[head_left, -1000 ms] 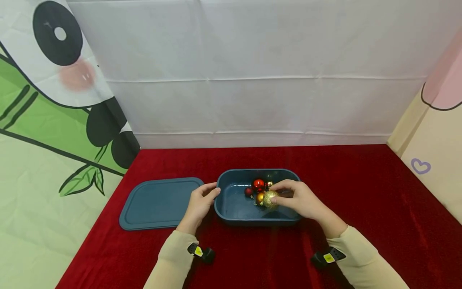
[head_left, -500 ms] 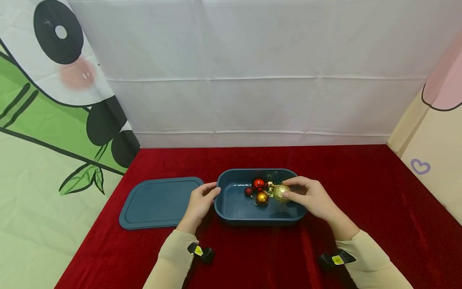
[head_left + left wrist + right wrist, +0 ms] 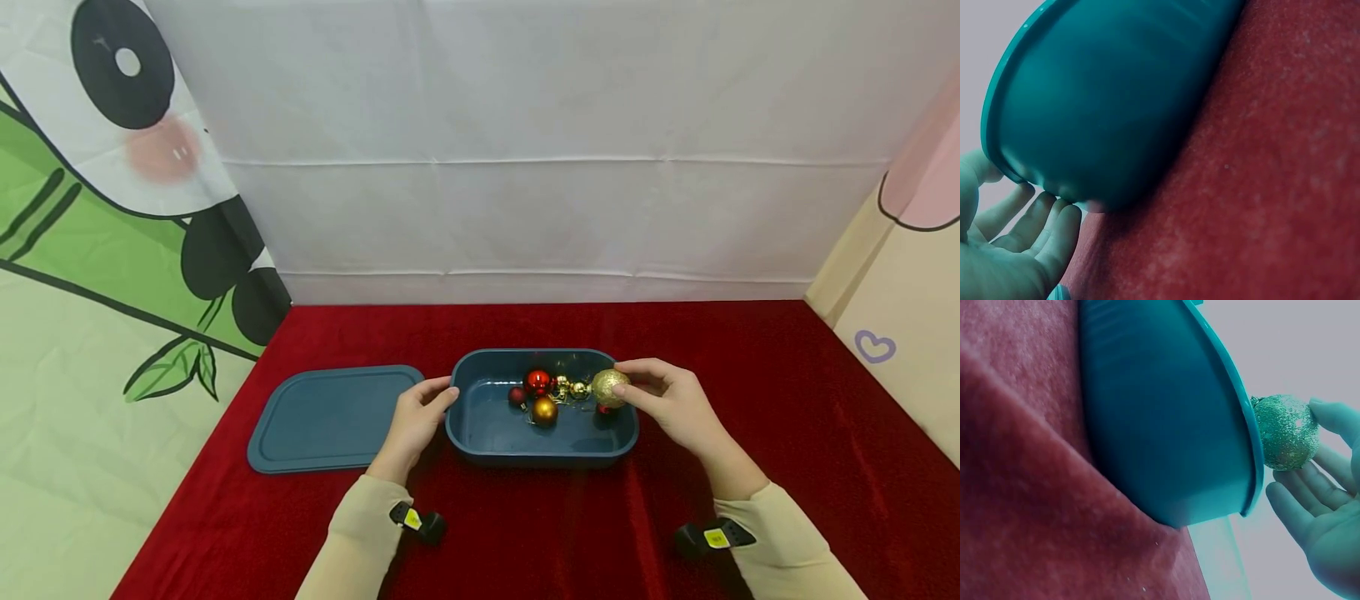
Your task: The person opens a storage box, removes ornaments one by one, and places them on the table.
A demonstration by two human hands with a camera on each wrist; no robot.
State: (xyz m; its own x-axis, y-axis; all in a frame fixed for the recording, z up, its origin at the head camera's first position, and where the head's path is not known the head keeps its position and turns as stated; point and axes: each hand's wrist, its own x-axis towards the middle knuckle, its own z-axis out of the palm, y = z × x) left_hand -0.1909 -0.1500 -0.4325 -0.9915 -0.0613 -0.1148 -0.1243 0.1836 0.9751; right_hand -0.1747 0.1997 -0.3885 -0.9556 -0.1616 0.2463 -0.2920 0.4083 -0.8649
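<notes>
A gold glitter Christmas bauble (image 3: 611,388) is held between the thumb and fingers of my right hand (image 3: 678,408), over the right end of a blue plastic box (image 3: 495,457). In the right wrist view the bauble (image 3: 1286,432) shows just beyond the box rim. My left hand (image 3: 414,423) holds the box's left end, thumb at the rim and fingertips against the outer wall (image 3: 1097,106). Inside the box lie a shiny red bauble (image 3: 537,382), a dark red one (image 3: 517,397), an orange-gold one (image 3: 544,411) and small gold ones (image 3: 579,390). Another red bauble (image 3: 604,409) is partly hidden under the glitter one.
The flat blue lid (image 3: 330,421) lies left of the box on a red cloth (image 3: 525,533) covering the table. A white cloth backdrop (image 3: 480,217) rises behind the table, with printed cloths at both sides.
My right hand has carried the glitter bauble rightward and slightly up, from among the other baubles to the box's right rim, uncovering small gold baubles. My left hand has stayed put.
</notes>
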